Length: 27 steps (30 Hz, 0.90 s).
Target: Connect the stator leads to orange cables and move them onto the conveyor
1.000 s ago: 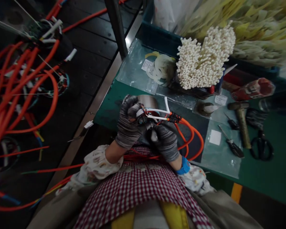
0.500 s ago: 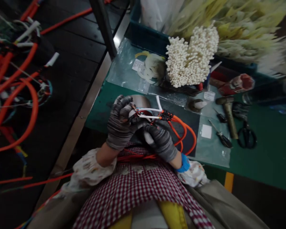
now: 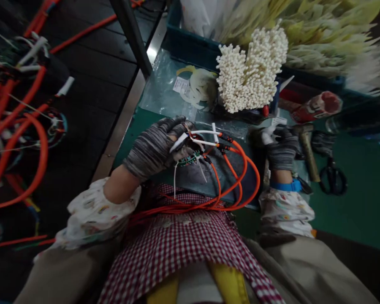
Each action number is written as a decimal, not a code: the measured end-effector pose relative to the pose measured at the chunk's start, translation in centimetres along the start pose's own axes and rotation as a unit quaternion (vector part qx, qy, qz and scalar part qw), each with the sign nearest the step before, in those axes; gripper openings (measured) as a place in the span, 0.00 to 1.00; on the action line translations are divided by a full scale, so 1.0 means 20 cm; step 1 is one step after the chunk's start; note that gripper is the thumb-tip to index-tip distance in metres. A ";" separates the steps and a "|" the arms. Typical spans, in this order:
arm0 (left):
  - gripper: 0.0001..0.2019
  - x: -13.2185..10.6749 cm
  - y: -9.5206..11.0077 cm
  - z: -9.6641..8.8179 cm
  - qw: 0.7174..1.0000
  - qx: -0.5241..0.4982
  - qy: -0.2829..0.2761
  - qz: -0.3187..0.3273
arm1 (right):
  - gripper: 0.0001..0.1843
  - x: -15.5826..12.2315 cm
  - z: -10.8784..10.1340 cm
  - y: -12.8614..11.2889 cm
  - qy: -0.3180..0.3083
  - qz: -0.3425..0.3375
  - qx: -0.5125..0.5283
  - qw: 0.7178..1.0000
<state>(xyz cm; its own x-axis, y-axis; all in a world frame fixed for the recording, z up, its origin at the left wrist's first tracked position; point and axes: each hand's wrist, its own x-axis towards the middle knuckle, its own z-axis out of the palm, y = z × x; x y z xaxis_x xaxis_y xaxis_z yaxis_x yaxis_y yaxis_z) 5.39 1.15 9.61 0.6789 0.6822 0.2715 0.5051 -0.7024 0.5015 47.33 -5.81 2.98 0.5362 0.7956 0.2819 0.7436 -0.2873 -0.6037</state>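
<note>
The left grip (image 3: 153, 147) is clamped on the orange-and-white wire harness (image 3: 231, 164), held above the lap by the tabletop's (image 3: 139, 131) front edge; the right grip (image 3: 281, 147), well apart, pinches a small white piece (image 3: 267, 137) near a hammer (image 3: 308, 158).

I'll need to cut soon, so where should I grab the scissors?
Take the finger loops of the scissors, probably coming from the near side with your right hand, which is closest. They lie flat on the green mat, loops toward you and blades pointing away, so the loops look like the safer end to reach.
</note>
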 end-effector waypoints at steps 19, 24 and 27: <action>0.29 -0.34 0.01 0.16 0.982 0.002 0.167 -0.082 | 0.18 -0.93 0.15 -0.71 -0.260 -0.165 0.189 0.933; 0.33 -0.45 0.00 0.23 0.976 -0.023 0.164 -0.138 | 0.15 -0.87 0.09 -0.79 -0.278 -0.176 0.172 0.928; 0.36 -0.48 -0.01 0.24 0.975 -0.023 0.149 -0.163 | 0.14 -0.84 0.07 -0.85 -0.297 -0.179 0.143 0.927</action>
<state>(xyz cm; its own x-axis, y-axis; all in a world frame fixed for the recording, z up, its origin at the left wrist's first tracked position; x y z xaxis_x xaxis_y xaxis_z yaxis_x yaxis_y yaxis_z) 1.39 -6.12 2.86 0.2967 0.9017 0.3146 0.6390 -0.4323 0.6362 25.16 -13.57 7.44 -0.1023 0.9904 0.0929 0.6496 0.1372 -0.7478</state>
